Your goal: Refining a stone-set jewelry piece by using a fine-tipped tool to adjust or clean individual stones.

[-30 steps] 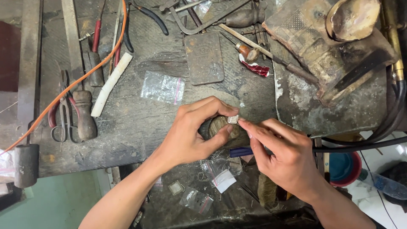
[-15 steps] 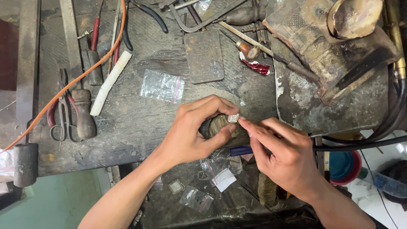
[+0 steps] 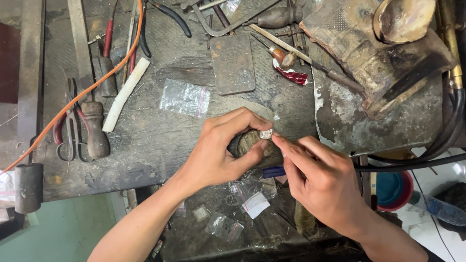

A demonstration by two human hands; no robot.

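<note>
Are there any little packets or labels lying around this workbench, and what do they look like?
Clear plastic zip bag: flat on the bench above the left hand, crinkled, with a pink strip.
Small clear bags: below the hands, one holding a white paper slip.
Another small clear bag: lower down, reddish edge.
Red foil wrapper: crumpled, upper middle.

The left hand [image 3: 218, 153] curls with fingers pinched, while the right hand [image 3: 323, 182] meets it, fingertips touching.

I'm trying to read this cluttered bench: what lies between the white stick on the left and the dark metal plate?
In the head view, a small clear plastic bag lies on the bench between the white stick and the dark metal plate. The rest is bare, dusty benchtop.
</note>
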